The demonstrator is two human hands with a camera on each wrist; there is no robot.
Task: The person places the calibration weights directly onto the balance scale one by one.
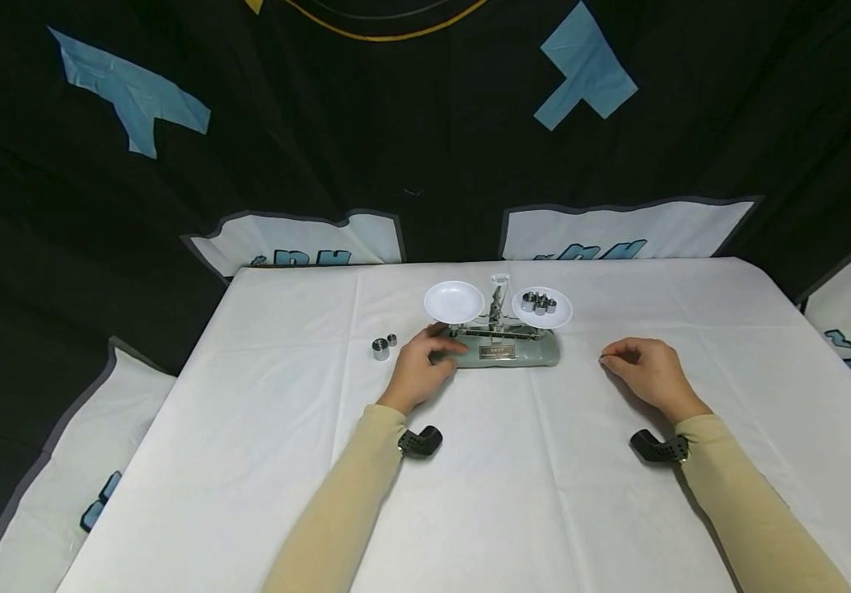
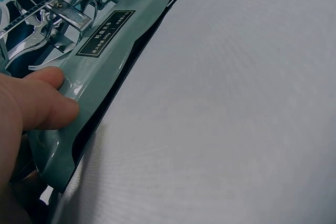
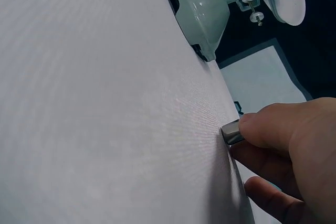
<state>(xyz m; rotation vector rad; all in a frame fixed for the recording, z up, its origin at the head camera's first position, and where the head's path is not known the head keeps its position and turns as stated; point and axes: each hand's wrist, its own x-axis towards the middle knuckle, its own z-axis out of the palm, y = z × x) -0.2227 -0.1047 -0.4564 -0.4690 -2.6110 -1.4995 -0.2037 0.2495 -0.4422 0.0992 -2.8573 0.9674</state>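
A green-based balance scale (image 1: 497, 352) with two white pans stands at the far middle of the table. At its left end my left hand (image 1: 423, 366) holds the base, thumb and a finger lying on the green top in the left wrist view; the other fingers are partly hidden around the end. My right hand (image 1: 647, 372), to the right of the scale, pinches a small silvery metal weight (image 3: 232, 132) between thumb and fingertips, low at the tablecloth. Several metal weights (image 1: 540, 304) stand on the right pan (image 1: 563, 311). The left pan (image 1: 455, 302) bears nothing.
Two more metal weights, a larger one (image 1: 381, 349) and a smaller one (image 1: 391, 339), stand on the white tablecloth (image 1: 277, 395) left of my left hand. A dark curtain (image 1: 440, 148) hangs behind the table's far edge.
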